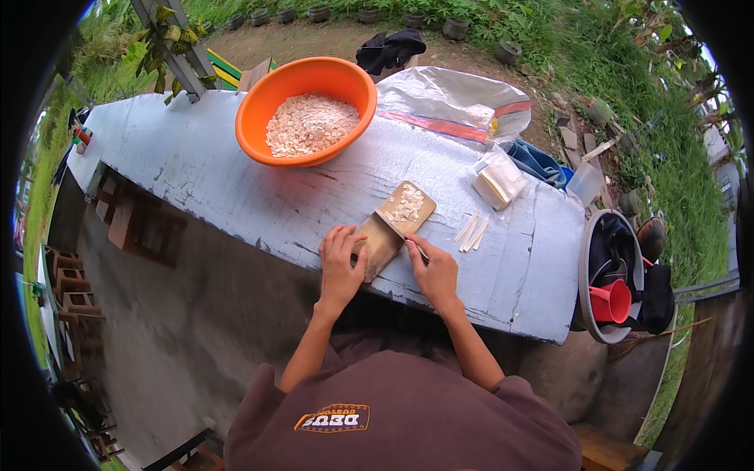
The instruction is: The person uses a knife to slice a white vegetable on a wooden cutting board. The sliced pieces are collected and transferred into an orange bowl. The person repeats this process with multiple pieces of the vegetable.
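Note:
A wooden cutting board (384, 238) lies at a slant on the table before me, with a small heap of pale, flat cut squares (407, 204) on its far end. My right hand (435, 271) grips a knife (391, 225) by its handle, and the blade lies across the board just on the near side of the squares. At the board's left edge rests my left hand (341, 268), fingers spread and holding nothing that I can see. Several thin pale strips (471, 233) lie to the right of the board. Beyond it, an orange basin (247, 126) contains many similar pale pieces (312, 125).
A clear plastic packet of pale pieces (500, 178) sits at the right, near a blue cloth (535, 162). Behind lies a silvery woven sack (453, 94). At the right end of the painted table (177, 147), a bucket (584, 277) holds a red dipper (612, 301).

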`<state>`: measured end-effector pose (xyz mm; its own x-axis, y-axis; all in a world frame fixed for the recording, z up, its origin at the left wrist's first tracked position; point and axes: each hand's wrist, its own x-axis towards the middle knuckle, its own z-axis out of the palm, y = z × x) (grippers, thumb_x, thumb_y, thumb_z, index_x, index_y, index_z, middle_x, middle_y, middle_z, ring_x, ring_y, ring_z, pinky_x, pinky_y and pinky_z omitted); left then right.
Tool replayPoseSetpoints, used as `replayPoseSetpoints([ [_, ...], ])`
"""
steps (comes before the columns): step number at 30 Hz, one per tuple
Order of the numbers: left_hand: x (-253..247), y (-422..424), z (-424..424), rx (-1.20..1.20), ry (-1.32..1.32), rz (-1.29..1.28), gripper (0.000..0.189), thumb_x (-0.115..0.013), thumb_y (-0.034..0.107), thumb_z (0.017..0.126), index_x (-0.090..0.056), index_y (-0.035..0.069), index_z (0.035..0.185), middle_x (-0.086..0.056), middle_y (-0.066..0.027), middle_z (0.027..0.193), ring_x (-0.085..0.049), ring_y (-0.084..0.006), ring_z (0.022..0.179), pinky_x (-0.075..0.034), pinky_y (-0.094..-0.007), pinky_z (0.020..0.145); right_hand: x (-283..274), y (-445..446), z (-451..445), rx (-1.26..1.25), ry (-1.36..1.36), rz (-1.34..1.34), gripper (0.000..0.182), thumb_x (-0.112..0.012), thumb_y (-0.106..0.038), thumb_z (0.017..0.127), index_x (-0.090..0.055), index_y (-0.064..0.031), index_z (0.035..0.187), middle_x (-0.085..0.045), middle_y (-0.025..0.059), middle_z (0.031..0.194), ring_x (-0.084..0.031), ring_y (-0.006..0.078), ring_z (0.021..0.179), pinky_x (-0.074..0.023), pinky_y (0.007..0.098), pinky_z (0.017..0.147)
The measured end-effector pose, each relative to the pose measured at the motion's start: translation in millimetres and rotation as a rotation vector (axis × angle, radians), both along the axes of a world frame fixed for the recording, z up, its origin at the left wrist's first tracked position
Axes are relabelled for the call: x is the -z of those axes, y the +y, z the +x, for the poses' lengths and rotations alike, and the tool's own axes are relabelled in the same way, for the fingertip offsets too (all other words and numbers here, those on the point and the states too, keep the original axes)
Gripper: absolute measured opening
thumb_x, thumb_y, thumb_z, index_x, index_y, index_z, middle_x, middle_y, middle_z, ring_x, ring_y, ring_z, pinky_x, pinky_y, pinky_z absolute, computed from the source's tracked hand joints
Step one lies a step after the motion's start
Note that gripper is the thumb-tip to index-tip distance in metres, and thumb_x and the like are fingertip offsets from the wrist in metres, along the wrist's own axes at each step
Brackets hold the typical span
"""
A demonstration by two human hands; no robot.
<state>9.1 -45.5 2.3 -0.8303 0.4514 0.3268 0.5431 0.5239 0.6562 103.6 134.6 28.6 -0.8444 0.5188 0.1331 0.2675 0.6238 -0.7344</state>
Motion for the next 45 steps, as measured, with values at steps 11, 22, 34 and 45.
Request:
replayPoseSetpoints([
  [11,-16,56,3,0.234,0.106,0.01,0.026,-0.067,0.012,0.093,-0.069,0.007,0.118,-0.063,-0.0127,0.134,-0.052,-0.0312,0.134,-0.035,-0.0465,0.115,-1,36,27,0.236,0.045,-0.326,0.031,-0.061,-0.029,0.103,-0.072,-0.011,0.127,-0.061,0.0119,0.064,-0.06,0.0207,0.059,-0.0467,0.0375,0.061],
  [22,-11,171,23,0.499,0.124,0.05,0.034,-0.067,0.003,0.089,-0.065,0.004,0.123,-0.068,-0.0135,0.105,-0.061,-0.0322,0.107,-0.045,-0.0449,0.098,21,91,64,0.454,0.236,-0.192,0.035,-0.06,-0.021,0.102,-0.065,-0.0024,0.13,-0.068,0.0201,0.076,-0.068,0.0313,0.067,-0.0522,0.0406,0.069],
  [34,-7,171,25,0.409,-0.075,-0.075,0.026,-0.065,-0.001,0.081,-0.06,-0.001,0.107,-0.064,-0.0191,0.095,-0.06,-0.0371,0.097,-0.048,-0.0477,0.088,18,81,59,0.449,0.143,-0.137,0.034,-0.061,-0.024,0.101,-0.066,-0.007,0.13,-0.071,0.0254,0.083,-0.071,0.0407,0.075,-0.053,0.0474,0.071],
  [45,-44,110,11,0.285,-0.148,0.104,0.024,-0.068,-0.002,0.078,-0.061,0.0,0.1,-0.064,-0.015,0.087,-0.061,-0.0342,0.091,-0.048,-0.0445,0.085,5,63,59,0.353,0.121,-0.216,0.032,-0.062,-0.022,0.102,-0.066,-0.0074,0.13,-0.07,0.0225,0.08,-0.071,0.0335,0.071,-0.0528,0.0418,0.069],
])
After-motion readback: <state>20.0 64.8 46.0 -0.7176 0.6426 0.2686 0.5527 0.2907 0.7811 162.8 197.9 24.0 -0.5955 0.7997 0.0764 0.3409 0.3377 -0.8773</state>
